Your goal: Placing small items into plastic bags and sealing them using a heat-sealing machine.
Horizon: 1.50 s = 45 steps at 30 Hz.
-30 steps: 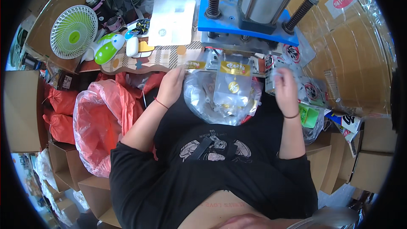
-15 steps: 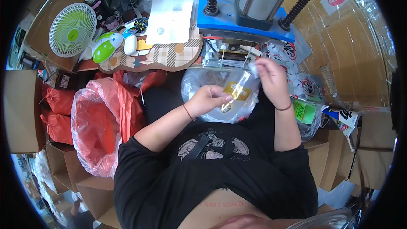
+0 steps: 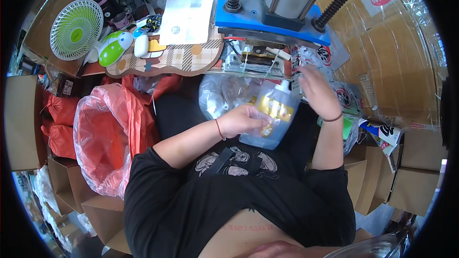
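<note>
while your left hand (image 3: 244,122) pinches the clear and gold pouch (image 3: 279,110) between thumb and fingers, spout (image 3: 285,85) tilted up, your right hand (image 3: 319,96) hangs near the spout; its fingers are blurred, so i cannot tell whether they pinch anything. the pouch is over your lap, partly overlapping the plastic bag (image 3: 213,98). you seem to be steadying it; the next move probably calls for a firm left grip.

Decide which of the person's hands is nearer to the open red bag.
The left hand: it holds a pouch right of the bag; the right hand is farther right, beyond the pouch.
</note>
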Each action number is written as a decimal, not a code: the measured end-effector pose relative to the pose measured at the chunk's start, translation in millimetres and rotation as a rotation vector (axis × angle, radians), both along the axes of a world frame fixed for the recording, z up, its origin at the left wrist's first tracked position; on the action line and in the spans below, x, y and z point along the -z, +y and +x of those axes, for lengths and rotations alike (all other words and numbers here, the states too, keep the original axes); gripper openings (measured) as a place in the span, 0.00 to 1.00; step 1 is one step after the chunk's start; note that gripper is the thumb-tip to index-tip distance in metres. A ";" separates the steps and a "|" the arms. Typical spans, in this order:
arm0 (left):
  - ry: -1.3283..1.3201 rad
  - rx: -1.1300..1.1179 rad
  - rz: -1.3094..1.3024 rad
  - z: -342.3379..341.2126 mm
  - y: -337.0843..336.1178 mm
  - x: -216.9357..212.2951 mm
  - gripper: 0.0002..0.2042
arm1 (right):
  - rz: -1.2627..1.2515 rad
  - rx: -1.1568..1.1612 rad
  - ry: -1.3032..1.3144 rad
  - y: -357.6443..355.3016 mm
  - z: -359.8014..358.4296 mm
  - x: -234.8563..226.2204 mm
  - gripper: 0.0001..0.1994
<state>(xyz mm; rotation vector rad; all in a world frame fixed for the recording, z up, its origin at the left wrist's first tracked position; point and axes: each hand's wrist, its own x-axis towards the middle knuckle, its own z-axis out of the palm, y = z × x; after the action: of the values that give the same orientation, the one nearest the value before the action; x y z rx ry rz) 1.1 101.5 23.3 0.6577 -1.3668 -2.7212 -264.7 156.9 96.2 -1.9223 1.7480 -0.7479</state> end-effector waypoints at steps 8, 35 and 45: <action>0.076 -0.313 -0.013 -10.9 -75.1 16.3 0.12 | -0.121 0.398 0.743 -11.3 -45.0 67.3 0.19; -0.094 -0.424 -0.846 50.4 -59.7 -0.7 0.06 | -0.256 0.120 -0.243 2.9 33.4 19.4 0.08; 0.052 -0.311 -0.404 14.1 -18.1 3.2 0.09 | -0.305 0.135 -0.307 -8.8 53.6 -5.7 0.05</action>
<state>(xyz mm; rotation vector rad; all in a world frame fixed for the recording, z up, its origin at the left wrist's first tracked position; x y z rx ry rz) 15.2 83.3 20.1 0.6885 -1.5819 -2.1260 -211.2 148.1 102.0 -1.7640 1.6559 -1.3484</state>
